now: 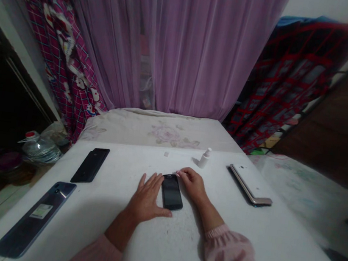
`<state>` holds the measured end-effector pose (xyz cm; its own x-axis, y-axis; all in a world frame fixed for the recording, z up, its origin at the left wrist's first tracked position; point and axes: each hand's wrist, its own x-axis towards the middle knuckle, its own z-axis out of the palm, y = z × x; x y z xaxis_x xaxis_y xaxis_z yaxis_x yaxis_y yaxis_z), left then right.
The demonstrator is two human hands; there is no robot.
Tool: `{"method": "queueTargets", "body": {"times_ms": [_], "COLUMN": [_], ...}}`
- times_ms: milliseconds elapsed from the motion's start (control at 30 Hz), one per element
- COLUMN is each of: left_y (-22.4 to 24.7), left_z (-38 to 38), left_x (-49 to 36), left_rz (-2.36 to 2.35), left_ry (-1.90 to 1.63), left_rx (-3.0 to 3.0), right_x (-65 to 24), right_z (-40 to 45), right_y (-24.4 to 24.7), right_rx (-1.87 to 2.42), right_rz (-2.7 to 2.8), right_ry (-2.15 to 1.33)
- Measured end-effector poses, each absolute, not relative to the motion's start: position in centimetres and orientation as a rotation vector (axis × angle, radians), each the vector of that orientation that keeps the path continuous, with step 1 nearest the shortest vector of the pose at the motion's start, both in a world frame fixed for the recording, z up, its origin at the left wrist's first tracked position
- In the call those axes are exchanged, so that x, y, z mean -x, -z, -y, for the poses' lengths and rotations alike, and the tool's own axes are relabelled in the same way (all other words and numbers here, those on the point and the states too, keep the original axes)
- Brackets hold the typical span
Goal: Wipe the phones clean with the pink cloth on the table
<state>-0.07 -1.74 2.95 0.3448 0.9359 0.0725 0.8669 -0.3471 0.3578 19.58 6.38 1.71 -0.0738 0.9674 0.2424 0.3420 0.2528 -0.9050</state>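
Note:
A dark smartphone [172, 192] lies screen up on the white-covered table, in front of me. My left hand [147, 199] rests at its left side, fingers stretched out and apart. Its fingertips come to the upper left edge and its thumb lies along the lower edge. At the upper right corner of the phone is my right hand [194, 186], thumb and forefinger pinched together. A small pale bit shows at these fingertips, too small to name. Behind the right hand stands a small white spray bottle [204, 158]. A tiny pale square [166, 154] lies beyond the phone.
Stacked phones [250, 184] lie to the right. On the left are black phones [90, 165], partly overlapping, and a blue-grey phone [35, 219] with a sticker, back up. A water jug [41, 149] stands beyond the table's left edge. Purple curtains [197, 52] hang behind the table.

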Motion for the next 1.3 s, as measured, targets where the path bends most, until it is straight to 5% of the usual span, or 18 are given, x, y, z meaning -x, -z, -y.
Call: {"method": "queueTargets", "body": {"times_ms": [633,900,1300], "left_y": [-5.6,-5.2,-4.1], "left_z": [5.9,1.8,7.7], "left_x": [-0.9,-2.0,-3.3], "left_rz": [-1.716,-1.401,-1.832], "left_ry": [-0.817,-0.362,-0.56], "left_rx": [-2.404,-2.444,-2.267], "right_x": [-24.2,-25.5,-25.5], "right_z": [-0.1,1.0,1.7], "right_y": [-3.0,-3.1,-3.2], "right_rx": [1.437,1.377,1.31], "right_rz": [1.607,1.545,1.497], "right_ry": [-0.784,-0.783,-0.729]}}
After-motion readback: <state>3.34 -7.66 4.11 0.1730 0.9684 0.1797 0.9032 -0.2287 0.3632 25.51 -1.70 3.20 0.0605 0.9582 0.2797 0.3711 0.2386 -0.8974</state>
